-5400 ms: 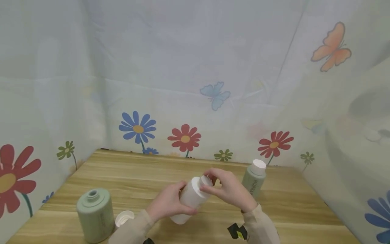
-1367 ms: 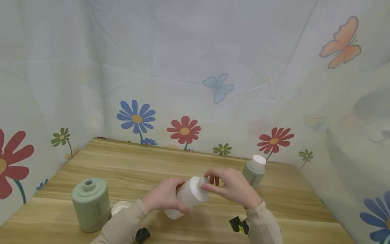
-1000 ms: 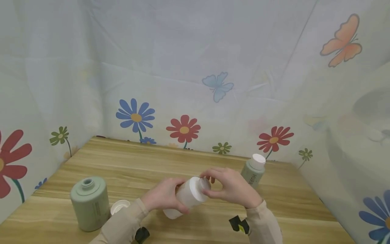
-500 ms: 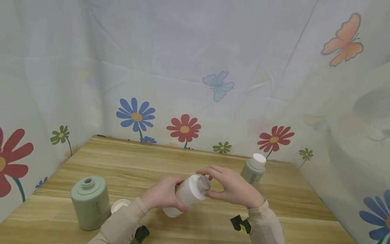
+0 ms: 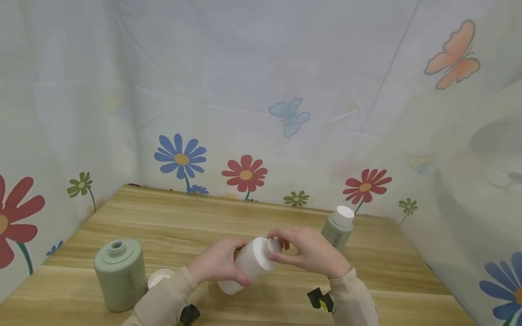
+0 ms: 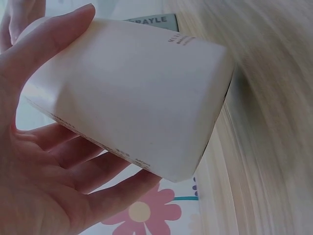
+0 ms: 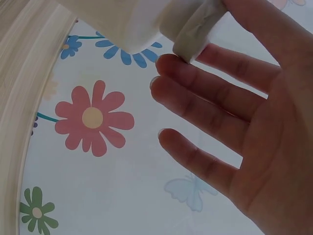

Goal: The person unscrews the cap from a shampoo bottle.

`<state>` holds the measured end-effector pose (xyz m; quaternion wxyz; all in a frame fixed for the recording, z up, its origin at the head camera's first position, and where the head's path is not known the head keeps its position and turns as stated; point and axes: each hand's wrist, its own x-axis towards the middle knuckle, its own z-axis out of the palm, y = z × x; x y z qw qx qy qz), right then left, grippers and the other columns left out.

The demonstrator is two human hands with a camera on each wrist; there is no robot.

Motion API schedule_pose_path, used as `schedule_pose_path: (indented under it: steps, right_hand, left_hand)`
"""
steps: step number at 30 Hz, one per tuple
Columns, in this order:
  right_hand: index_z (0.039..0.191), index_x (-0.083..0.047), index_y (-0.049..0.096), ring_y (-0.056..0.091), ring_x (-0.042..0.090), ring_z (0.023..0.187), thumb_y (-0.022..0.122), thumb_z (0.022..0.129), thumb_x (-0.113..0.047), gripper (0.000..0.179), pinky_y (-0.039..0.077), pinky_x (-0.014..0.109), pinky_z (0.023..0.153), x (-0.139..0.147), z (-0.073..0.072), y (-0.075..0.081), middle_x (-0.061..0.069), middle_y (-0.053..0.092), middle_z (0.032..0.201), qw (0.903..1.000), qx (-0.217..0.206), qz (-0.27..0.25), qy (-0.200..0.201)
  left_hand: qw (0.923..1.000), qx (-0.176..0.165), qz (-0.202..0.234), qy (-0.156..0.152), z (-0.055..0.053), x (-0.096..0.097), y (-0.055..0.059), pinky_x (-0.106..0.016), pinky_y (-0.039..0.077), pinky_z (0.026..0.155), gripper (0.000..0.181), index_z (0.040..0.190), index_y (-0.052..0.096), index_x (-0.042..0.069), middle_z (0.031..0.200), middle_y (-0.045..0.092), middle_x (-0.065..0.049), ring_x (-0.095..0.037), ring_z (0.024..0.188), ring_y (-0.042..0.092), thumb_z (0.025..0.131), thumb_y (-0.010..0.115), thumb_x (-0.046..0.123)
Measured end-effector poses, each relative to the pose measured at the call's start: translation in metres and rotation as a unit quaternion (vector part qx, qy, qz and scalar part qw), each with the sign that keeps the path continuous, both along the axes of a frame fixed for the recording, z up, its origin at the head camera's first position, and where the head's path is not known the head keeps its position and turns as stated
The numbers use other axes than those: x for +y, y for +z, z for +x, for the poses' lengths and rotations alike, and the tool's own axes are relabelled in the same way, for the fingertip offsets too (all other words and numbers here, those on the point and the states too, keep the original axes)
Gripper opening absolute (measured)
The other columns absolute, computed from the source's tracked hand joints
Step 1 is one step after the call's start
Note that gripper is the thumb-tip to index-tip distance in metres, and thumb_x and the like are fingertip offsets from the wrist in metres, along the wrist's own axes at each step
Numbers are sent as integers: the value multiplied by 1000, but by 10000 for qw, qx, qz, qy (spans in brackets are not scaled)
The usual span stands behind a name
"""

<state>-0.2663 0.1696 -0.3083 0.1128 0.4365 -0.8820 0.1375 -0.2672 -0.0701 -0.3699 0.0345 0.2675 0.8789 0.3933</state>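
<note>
I'm watching a smooth white bottle (image 5: 253, 259) with tiny writing leaning low in the head view's middle; the left hand (image 5: 218, 261) is gripping it, the right hand's (image 5: 307, 251) fingers are pinching its pale top (image 7: 200, 29).

- white bottle (image 5: 248, 263): smooth, with small dark print; tilted, top up and rightward, gripped in the left hand (image 5: 218, 261);
- pale cap-like piece (image 7: 199, 30): narrower than the bottle; at its top end, pinched by the right hand (image 5: 313, 250)
</note>
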Motion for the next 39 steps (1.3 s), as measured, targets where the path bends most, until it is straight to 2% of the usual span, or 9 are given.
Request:
schedule_pose_path:
  steps: [7,10,14,18,23,28,31,34,39]
  right_hand:
    - [122,-21,62,62,9,91,73,85,-21,39,53,21,79,3,-1,0,-8,64,109,9983,143,42,565]
    - [123,-21,62,62,8,96,73,85,-15,39,54,23,84,4,-2,0,-6,63,113,9961,240,21,852]
    - [123,-20,62,62,9,99,73,85,-13,40,54,24,86,4,-3,0,-4,62,114,9949,284,27,963]
    - [125,-20,61,62,9,100,73,85,-15,42,54,25,86,3,-3,0,-4,62,116,9959,194,64,883]
    - [134,-18,54,61,7,100,69,89,-35,51,54,27,86,2,0,1,-6,62,123,9987,-194,18,480]
    - [128,-22,57,60,3,91,61,90,-48,46,52,23,78,0,0,0,-11,66,110,9995,-309,-14,-28]
    - [120,-24,61,57,0,82,62,90,-49,39,49,18,70,-1,0,-1,-15,65,97,9996,-213,-16,-202]
    - [115,-25,62,54,-2,78,65,89,-46,34,46,16,66,-2,0,-1,-16,65,91,9997,-109,-30,-236]
    - [115,-23,63,58,1,80,70,87,-37,32,49,17,69,-2,0,0,-13,67,97,9999,-25,47,-130]
  left_hand:
    - [10000,-8,-26,-15,-2,-1,-1,-37,52,72,62,111,64,12,101,69,0,-14,86,61,59,89,33]
    - [10000,-86,-2,-26,-3,-1,-2,-37,52,73,61,111,64,12,102,69,0,-14,87,61,59,89,32]
    - [9999,-120,6,-31,-4,-3,-2,-38,52,74,61,112,63,12,102,69,0,-14,88,61,60,89,32]
    - [9999,-133,13,-31,-5,-3,-2,-38,52,74,61,111,64,12,101,68,0,-15,87,61,60,89,33]
    - [9999,-106,-42,-39,-5,-2,-2,-38,52,73,60,111,63,12,101,68,0,-15,86,61,61,89,33]
    - [9999,-103,-60,-14,-4,-1,-1,-39,53,75,60,112,63,11,102,69,-2,-15,87,61,62,88,31]
    - [9999,-104,-53,-20,-4,-1,-1,-40,53,75,60,112,63,10,103,68,-2,-16,88,61,61,88,30]
    - [9999,-62,-46,-65,-3,-1,0,-39,52,74,60,112,63,10,101,68,-2,-15,87,61,61,89,30]
    - [9999,1,-53,-111,-1,-1,1,-39,52,72,60,111,63,9,100,68,-2,-15,86,61,60,89,29]
